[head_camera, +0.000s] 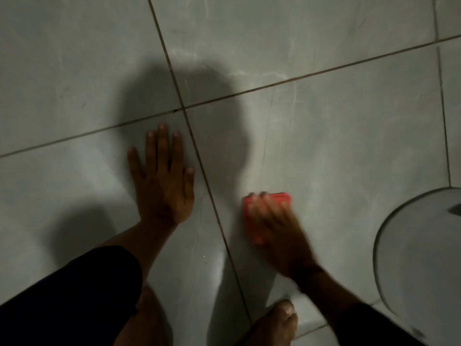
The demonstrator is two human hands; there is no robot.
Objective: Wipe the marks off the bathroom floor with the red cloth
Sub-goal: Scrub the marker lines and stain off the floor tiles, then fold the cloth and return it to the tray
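My right hand (277, 233) presses a folded red cloth (249, 213) flat against the grey tiled floor (336, 146), right of a dark grout line; the hand is motion-blurred. The cloth shows past the fingertips and along the hand's left side. My left hand (162, 178) lies flat on the neighbouring tile with fingers spread, holding nothing. Faint pale streaks (259, 74) run across the tile farther ahead. No distinct marks show near the cloth in the dim light.
A white rounded fixture base (419, 245) stands at the right edge, close to my right wrist. My bare foot (279, 323) is at the bottom middle, and a dark-clothed knee (69, 300) at the bottom left. Dark grout lines (204, 176) cross the floor.
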